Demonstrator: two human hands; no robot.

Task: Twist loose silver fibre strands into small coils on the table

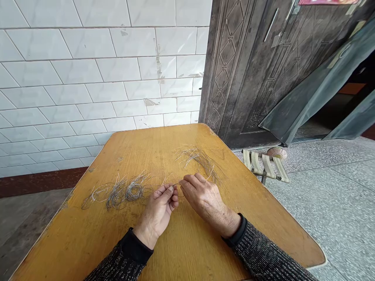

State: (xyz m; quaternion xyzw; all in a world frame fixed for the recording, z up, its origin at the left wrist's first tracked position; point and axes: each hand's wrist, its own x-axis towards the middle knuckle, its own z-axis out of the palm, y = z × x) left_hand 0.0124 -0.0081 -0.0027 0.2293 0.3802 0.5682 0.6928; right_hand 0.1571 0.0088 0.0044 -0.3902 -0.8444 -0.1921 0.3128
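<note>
My left hand [159, 208] is closed, with thumb and forefinger pinching a thin dark wire [176, 184]. That wire runs across a small gap to my right hand [205, 199], whose fingers are bent together around its other part; the back of the hand hides the fingertips. Left of my hands lie several coiled bundles of thin metal wire [134, 191], some shiny and some dark, with ends sticking up. Beyond my right hand is a loose spread of longer, slightly curved wires [191, 156].
All the wire lies on a yellow wooden table [88, 242] with rounded corners. A white tiled wall [96, 74] stands behind it, beside a dark carved door [234, 78]. On the right are a folding stool [266, 166] with striped straps and a grey hanging curtain [316, 89].
</note>
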